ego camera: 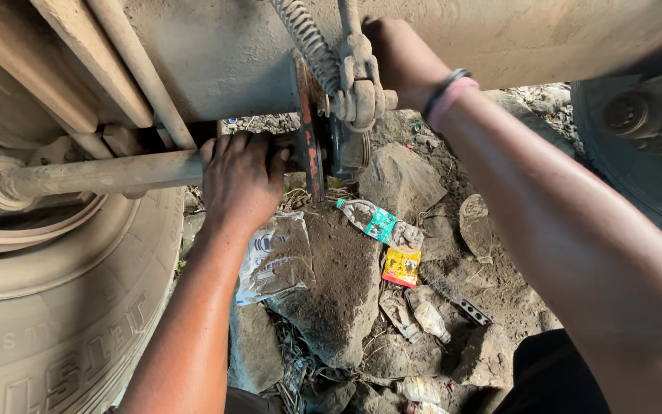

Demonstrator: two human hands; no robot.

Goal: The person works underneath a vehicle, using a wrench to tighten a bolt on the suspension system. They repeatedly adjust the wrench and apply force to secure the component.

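I am under a vehicle, looking at a dusty metal shaft [93, 174] that runs from the left to a rusty plate [306, 130]. My left hand [240, 178] is wrapped around the shaft just left of that plate. My right hand [400, 57] reaches up behind a metal clevis link [359, 84] that hangs beside a coil spring [309, 42]. Its fingers are hidden behind the link, so what it grips cannot be seen. A dark and pink band sits on my right wrist [447, 96].
A large tyre [55, 322] fills the lower left and another wheel [645, 130] stands at the right. The ground below holds rocks [339, 284], a crushed plastic bottle [373, 222], a yellow wrapper [401, 266] and a plastic bag [273, 257].
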